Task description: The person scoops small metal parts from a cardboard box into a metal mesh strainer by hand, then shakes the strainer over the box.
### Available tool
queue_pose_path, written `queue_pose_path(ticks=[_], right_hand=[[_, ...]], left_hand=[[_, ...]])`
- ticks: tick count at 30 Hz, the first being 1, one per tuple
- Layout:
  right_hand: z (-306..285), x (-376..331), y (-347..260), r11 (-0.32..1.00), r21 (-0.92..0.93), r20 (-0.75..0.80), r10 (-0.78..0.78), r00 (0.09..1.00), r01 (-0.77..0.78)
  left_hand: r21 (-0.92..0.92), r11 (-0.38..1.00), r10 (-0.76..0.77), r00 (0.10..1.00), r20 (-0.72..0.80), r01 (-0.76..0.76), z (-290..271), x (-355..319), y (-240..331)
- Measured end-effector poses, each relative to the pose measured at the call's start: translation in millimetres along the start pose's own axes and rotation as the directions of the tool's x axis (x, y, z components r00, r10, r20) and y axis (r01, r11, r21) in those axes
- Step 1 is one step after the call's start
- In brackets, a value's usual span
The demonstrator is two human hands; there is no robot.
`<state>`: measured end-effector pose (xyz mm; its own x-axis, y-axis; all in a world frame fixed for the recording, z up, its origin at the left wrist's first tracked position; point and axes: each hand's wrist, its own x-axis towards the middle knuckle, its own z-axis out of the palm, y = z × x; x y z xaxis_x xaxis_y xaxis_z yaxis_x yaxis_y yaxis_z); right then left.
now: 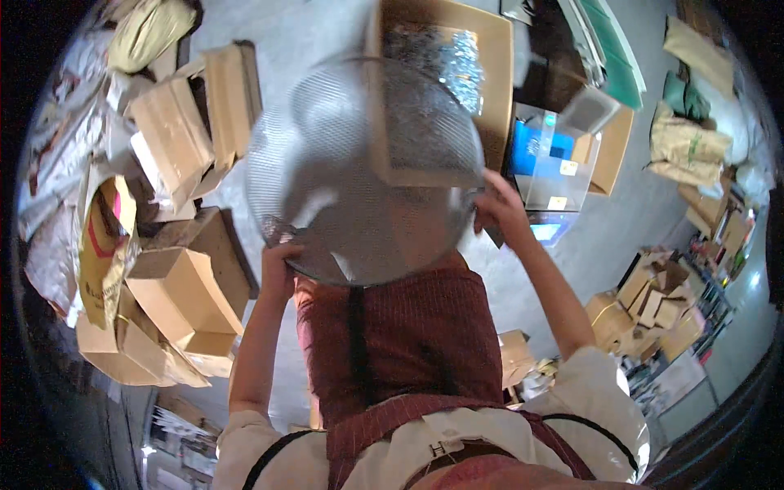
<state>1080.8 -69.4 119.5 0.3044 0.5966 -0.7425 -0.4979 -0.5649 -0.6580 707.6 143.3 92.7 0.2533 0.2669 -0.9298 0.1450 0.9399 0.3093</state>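
Observation:
Before my body I hold up a large round piece of grey wire mesh (351, 216), see-through and shaped like a sieve or shallow basket; which of the two I cannot tell. My left hand (280, 263) grips its lower left rim. At the right rim my right hand (501, 211) is closed, its fingers curled at the edge. Behind the mesh stands an open cardboard box (496, 77), partly seen through it. Inside the box lie shiny silvery-blue pieces (462, 72) and a dark grey heap, blurred.
Open cardboard boxes (184, 286) and folded cardboard (171, 135) crowd the left side. To the right of the far box is a clear plastic bin (559, 175) beside a blue container (531, 147). Sacks (690, 139) and more boxes (653, 302) lie along the right on the grey floor (629, 220).

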Motion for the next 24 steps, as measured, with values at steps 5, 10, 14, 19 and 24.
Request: queue_pose_path(ticks=[5, 10, 14, 19, 24], right_hand=[[-96.7, 98.2, 31.1, 0.684, -0.722, -0.091, -0.248, 0.964, 0.108], [-92.6, 186.4, 42.2, 0.562, -0.827, -0.121, -0.187, 0.975, 0.005], [-68.4, 259.7, 50.0, 0.388, -0.922, -0.035, -0.076, 0.996, -0.003], [-66.3, 382.3, 86.1, 0.429, -0.893, -0.117, 0.073, 0.99, -0.137], [-39.5, 445.7, 77.9, 0.39, -0.871, -0.368, -0.113, 0.923, -0.299]], left_hand=[[0.165, 0.941, 0.33, 0.913, -0.239, -0.297, 90.3, 3.8, 49.3], [0.437, 0.825, 0.492, 0.835, -0.245, -0.358, 91.4, 19.6, 107.6], [0.521, 0.786, 0.54, 0.78, -0.318, -0.332, 106.9, 48.1, 132.5], [0.582, 0.778, 0.468, 0.836, -0.288, -0.235, 51.9, 105.1, 159.2], [0.624, 0.768, 0.443, 0.824, -0.354, -0.145, 16.9, 111.7, 182.6]])
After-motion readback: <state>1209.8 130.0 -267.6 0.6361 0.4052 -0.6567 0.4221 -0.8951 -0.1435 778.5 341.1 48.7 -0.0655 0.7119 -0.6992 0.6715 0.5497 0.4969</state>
